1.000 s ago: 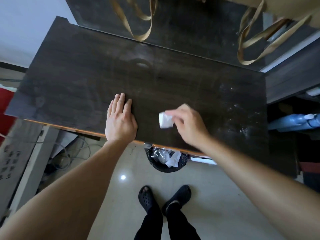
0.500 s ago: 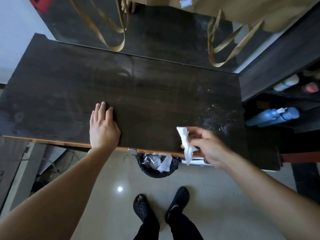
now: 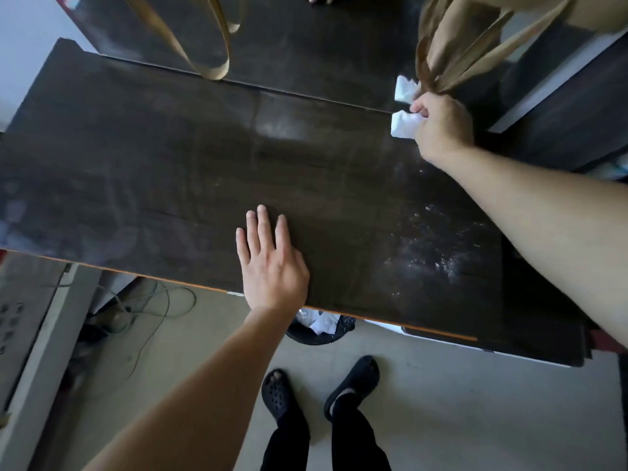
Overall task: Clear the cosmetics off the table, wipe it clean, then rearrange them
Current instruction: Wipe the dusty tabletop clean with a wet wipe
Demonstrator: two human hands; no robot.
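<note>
right grip clamped on a crumpled white tissue, fingers curled round it, at the back right corner of the table. tissue lies against the table top where it meets the glossy dark panel standing along the table's back edge. a white reflection of the tissue shows in that panel just above it. right forearm crosses the table's right end on a diagonal.

left grip apart, fingers straight and close together, palm flat on the table top near the front edge, about midway along the table's length. holds nothing.

table top is dark wood grain with an orange strip along the front edge. white specks scattered over the table's right front part, to the right of the left grip. table's left half shows a dull, smeared sheen.

tan straps hang in loops above the table's back edge, left of centre. more tan fabric above the back right corner, just over the right grip. cannot tell how much of this is reflection.

under the table's front edge, a bin with a black liner and white scraps inside, partly hidden by the table. two black clogs on the floor in front of the table. loose cables on the floor below the table's left front.
</note>
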